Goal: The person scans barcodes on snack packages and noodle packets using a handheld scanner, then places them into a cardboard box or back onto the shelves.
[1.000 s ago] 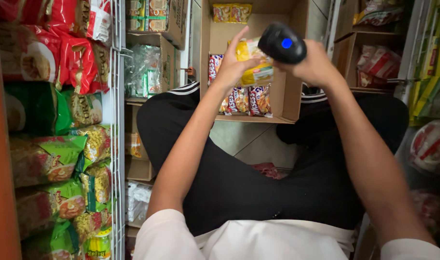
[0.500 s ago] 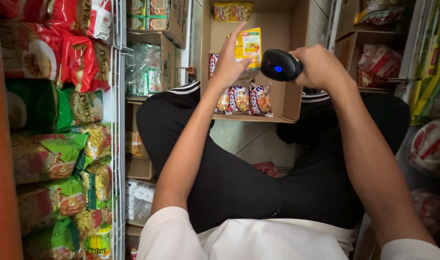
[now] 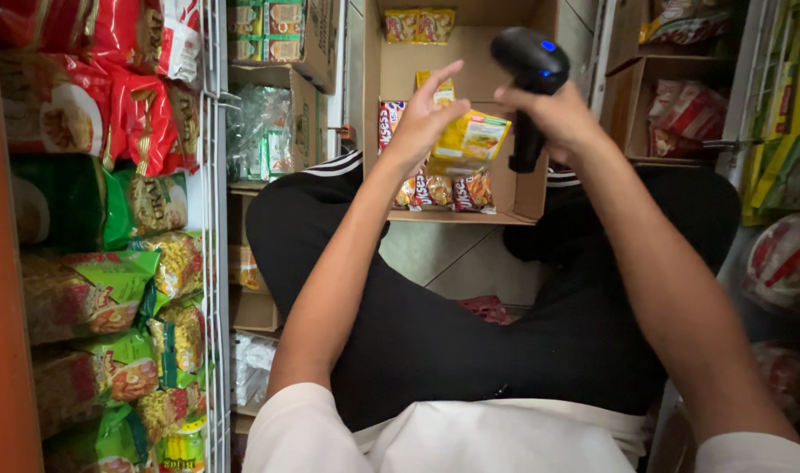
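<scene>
Pinching a yellow noodle packet (image 3: 467, 140) by its left edge, the left hand (image 3: 422, 118) holds it above the open cardboard box (image 3: 400, 61); light, crinkly and slippery, probably brittle inside; the right hand (image 3: 553, 118) grips a black barcode scanner (image 3: 530, 66) just beside it.

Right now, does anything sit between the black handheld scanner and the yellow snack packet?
Nothing visible does. The right hand grips the black handheld scanner beside the yellow snack packet, which the left hand holds over the open cardboard box.
</scene>
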